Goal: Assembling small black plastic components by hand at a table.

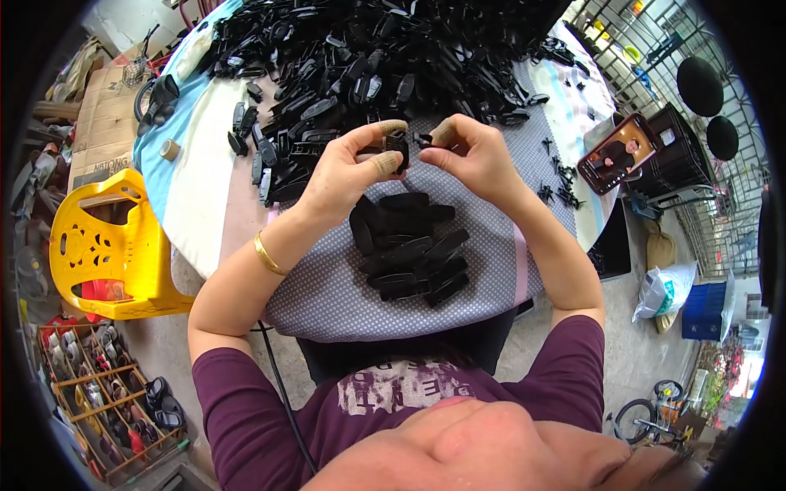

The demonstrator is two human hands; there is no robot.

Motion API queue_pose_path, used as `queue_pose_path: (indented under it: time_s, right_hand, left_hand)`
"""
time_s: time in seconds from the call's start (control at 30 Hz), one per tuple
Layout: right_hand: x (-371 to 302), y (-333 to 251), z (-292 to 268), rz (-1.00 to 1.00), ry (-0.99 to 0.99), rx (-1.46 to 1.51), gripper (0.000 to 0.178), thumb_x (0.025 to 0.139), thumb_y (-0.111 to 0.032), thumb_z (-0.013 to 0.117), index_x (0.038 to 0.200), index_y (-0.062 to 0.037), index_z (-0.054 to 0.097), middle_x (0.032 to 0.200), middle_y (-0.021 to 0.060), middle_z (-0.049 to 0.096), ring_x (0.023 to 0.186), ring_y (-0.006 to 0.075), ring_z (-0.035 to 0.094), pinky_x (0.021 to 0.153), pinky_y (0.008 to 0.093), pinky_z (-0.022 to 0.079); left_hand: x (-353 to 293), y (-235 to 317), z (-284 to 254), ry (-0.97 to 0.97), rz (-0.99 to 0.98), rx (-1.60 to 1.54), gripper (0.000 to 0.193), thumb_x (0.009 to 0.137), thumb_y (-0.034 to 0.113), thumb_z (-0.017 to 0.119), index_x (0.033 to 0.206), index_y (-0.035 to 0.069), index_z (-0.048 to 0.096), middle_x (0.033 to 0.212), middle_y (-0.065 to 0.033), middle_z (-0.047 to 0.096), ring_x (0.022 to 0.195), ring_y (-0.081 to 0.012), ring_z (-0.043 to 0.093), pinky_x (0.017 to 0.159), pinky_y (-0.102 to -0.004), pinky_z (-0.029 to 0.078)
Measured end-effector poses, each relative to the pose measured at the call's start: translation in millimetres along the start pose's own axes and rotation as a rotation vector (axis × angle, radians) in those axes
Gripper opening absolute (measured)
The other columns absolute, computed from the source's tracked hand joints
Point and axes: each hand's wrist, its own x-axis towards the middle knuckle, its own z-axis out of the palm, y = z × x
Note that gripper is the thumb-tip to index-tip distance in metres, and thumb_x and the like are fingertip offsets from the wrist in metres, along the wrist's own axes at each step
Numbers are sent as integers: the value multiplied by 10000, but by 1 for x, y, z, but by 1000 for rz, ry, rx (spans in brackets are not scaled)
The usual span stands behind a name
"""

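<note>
My left hand [340,172] pinches a black plastic piece [397,149] over the near part of the table. Tan wraps cover the thumb and a finger of that hand. Close beside it, my right hand [479,159] grips a small black part [423,141] between thumb and wrapped forefinger; a narrow gap separates the two parts. Below my hands, several elongated black pieces [413,250] lie in a loose pile on the dotted cloth [327,307]. A large heap of similar black pieces [368,65] spreads over the far side.
Small black parts [565,180] lie scattered at the table's right, next to a propped phone [618,154]. A tan roll [169,150] sits on the left side. A yellow chair [123,245] stands left of the table, and a shoe rack [98,393] is below it.
</note>
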Motion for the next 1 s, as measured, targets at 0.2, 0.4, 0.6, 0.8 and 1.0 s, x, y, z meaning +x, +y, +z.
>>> queue_pose_path:
  time_s: [0.2,0.4,0.6,0.8,1.0]
  right_hand:
    - [-6,-23,16,33,154,258,170,804,-39,637,945,20,563,833,40,618,786,79,597,724,212,492]
    - [-8,-26,22,-61,222,131,213,789,-43,651,974,27,571,898,101,651,792,141,639,694,259,516]
    - [-6,-19,26,-357,290,-294,242,750,-61,679,957,31,594,868,118,651,765,219,654,659,271,521]
    - [0,-14,27,-169,314,-108,227,750,-119,701,922,2,616,783,83,632,681,158,617,602,257,497]
    - [-7,-12,24,-116,68,19,238,751,-185,716,854,6,618,701,89,602,593,125,564,523,255,441]
  left_hand:
    - [0,-3,1,118,70,-5,379,779,4,650,1142,-35,549,938,-68,621,820,-118,603,781,-249,509]
    - [0,-6,1,144,111,117,371,799,-5,624,1161,-25,547,998,-84,638,890,-122,599,820,-250,491]
    - [1,-8,8,163,114,125,344,836,12,585,1175,-28,537,1048,-93,623,909,-131,594,840,-248,480]
    - [0,-2,3,93,165,-20,326,844,16,573,1166,-24,548,1048,-86,625,947,-126,578,854,-245,463]
    - [-6,6,4,-2,179,132,275,822,4,589,1096,-15,602,1018,-88,636,934,-125,582,858,-243,456]
